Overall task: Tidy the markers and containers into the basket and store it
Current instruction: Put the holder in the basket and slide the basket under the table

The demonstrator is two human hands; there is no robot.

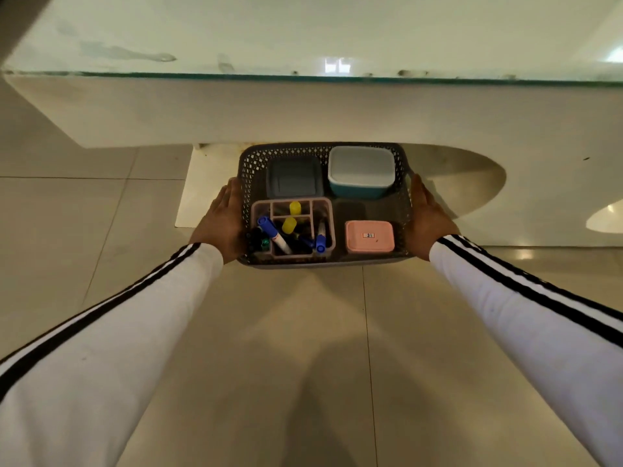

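A dark lattice basket (323, 262) lies low in front of me, its far end just under the white table (236, 109). Whether it touches the floor I cannot tell. Inside it stand a pink divided organizer (329, 227) with several markers (269, 228), a grey lidded container (294, 178), a teal container with a white lid (361, 173) and a small pink container (369, 235). My left hand (219, 224) presses flat against the basket's left side, fingers straight. On the basket's right side, my right hand (428, 220) lies the same way.
The table has a glass top (303, 35) and a thick white apron that overhangs the basket. A white base block (188, 187) stands just left of the basket. Beige floor tiles (303, 332) spread out below my arms.
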